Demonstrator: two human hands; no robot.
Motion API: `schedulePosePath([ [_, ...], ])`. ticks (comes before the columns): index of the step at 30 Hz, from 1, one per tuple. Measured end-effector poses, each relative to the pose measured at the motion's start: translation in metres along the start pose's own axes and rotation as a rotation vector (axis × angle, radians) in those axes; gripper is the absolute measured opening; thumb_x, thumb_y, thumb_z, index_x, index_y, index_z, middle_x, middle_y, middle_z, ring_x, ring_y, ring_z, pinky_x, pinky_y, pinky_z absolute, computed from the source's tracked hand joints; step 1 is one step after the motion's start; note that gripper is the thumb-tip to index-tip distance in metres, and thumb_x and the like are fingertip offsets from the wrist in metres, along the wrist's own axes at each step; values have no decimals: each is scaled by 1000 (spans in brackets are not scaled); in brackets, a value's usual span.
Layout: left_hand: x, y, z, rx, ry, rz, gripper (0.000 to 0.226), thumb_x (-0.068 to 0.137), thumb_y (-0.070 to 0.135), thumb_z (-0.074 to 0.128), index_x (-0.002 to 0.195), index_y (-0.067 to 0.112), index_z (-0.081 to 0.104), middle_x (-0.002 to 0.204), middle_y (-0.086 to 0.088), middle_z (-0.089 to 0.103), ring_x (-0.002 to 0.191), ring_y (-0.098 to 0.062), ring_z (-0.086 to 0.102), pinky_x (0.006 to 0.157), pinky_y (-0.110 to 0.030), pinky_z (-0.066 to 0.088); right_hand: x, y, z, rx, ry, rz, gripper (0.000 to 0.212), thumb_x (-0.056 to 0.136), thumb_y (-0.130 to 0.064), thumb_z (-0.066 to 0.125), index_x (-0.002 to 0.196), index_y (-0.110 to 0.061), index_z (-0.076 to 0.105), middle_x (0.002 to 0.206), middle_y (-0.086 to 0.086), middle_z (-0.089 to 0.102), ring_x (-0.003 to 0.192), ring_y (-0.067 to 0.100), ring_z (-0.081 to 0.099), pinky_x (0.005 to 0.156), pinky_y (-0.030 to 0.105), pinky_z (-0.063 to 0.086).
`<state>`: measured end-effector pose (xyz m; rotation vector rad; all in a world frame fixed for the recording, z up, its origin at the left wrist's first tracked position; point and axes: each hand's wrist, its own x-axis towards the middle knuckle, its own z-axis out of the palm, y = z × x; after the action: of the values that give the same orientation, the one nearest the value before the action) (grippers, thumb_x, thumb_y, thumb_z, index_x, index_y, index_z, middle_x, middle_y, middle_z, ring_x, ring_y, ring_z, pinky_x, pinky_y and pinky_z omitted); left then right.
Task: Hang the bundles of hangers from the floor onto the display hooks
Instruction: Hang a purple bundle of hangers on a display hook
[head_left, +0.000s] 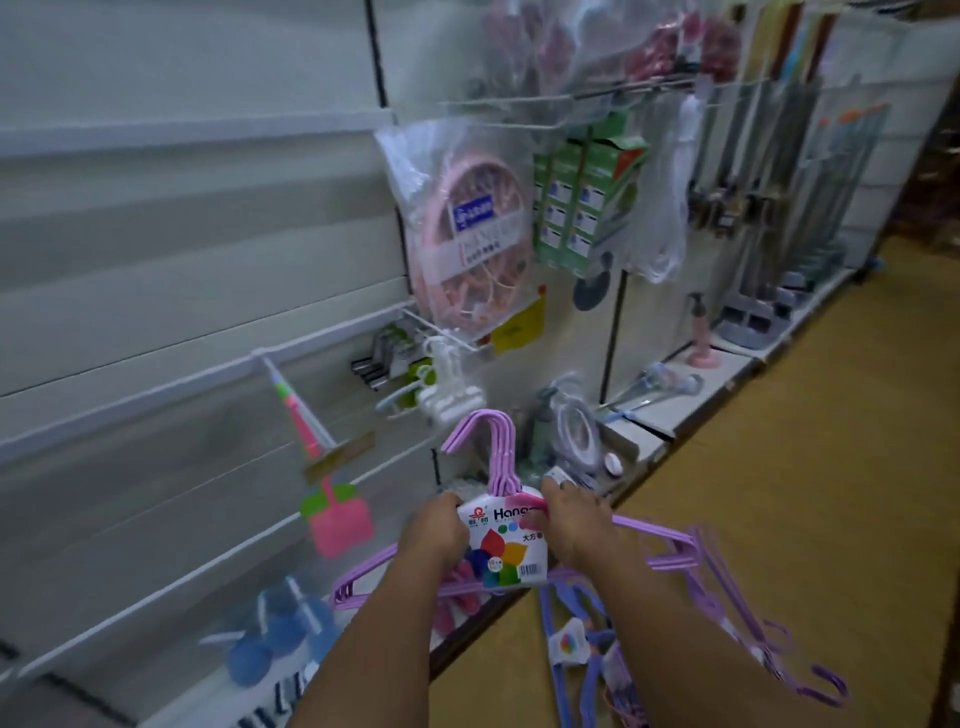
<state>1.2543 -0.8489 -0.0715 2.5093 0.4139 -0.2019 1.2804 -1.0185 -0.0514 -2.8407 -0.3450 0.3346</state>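
A bundle of purple hangers with a white printed label sits upright in front of me, its hooks pointing up. My left hand grips the bundle at the label's left side. My right hand grips it at the label's right side, over the shoulder bars. More bundles lie on the floor below: a blue bundle and another purple bundle. A white display hook sticks out of the slat wall to the upper left, carrying a pink and green swatter.
The white slat wall runs along the left with rails and hooks. A bagged pink round clip hanger, green boxes and white clips hang to the right. A low shelf holds small goods. Yellow-brown floor lies on the right.
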Motion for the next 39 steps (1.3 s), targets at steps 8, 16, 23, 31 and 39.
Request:
schedulePosePath([
  [8, -78, -73, -34, -45, 201, -178, 20, 95, 13, 48, 90, 29, 59, 95, -3, 67, 88, -23, 62, 87, -40, 53, -34, -85, 10, -95, -62, -277, 43, 97, -42, 46, 130, -15, 41, 135, 9, 47, 126, 27, 42, 107, 43, 31],
  [16, -155, -155, -94, -10, 331, -339, 17, 93, 18, 51, 103, 21, 64, 101, -2, 68, 83, -17, 58, 74, -29, 46, -80, -195, 43, -31, -79, -475, 43, 96, -43, 48, 129, -16, 42, 130, 9, 51, 121, 28, 47, 102, 41, 34],
  [23, -234, -245, -147, 32, 386, -492, 19, 90, 14, 50, 95, 19, 68, 91, -2, 68, 82, -21, 63, 71, -28, 48, -135, -305, 79, -85, -114, -603, 40, 98, -42, 43, 125, -12, 42, 128, 12, 50, 118, 30, 47, 99, 43, 38],
  [31, -329, -344, -192, 37, 484, -636, 22, 91, 15, 47, 100, 22, 66, 96, -2, 68, 89, -23, 63, 75, -29, 48, -207, -418, 120, -81, -161, -790, 39, 98, -41, 44, 125, -13, 41, 127, 11, 50, 118, 30, 47, 98, 41, 38],
  [39, -425, -425, -226, 28, 635, -749, 24, 89, 11, 48, 97, 25, 65, 84, 3, 65, 79, -21, 62, 71, -29, 49, -281, -522, 159, -56, -149, -928, 36, 99, -40, 42, 126, -16, 41, 128, 9, 50, 119, 27, 46, 99, 41, 35],
])
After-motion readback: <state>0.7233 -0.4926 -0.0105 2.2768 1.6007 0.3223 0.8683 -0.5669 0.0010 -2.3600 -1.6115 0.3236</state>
